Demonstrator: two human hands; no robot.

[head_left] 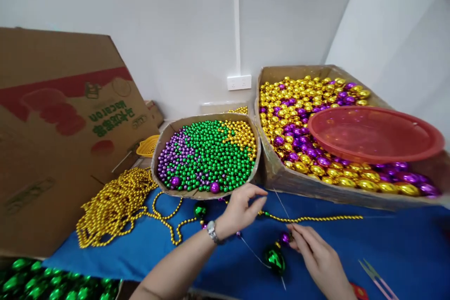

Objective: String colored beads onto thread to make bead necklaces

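Observation:
My left hand [242, 210], a watch on its wrist, pinches a thin thread [281, 202] just in front of the small cardboard box [206, 193] of green, purple and gold beads. A string of small gold beads [316, 218] runs right from that hand across the blue cloth [404, 248]. My right hand [314, 253] lies lower, fingers closed by a purple bead [284, 238] and a large green faceted bead [274, 259] on the thread; I cannot make out what it holds.
A big cardboard box [298, 183] of gold and purple oval beads stands at right, with a red plastic bowl [374, 133] on it. A heap of gold bead strings [112, 206] lies at left beside a large leaning carton [52, 140]. Scissors [378, 279] lie bottom right. Green beads [42, 283] fill the bottom-left corner.

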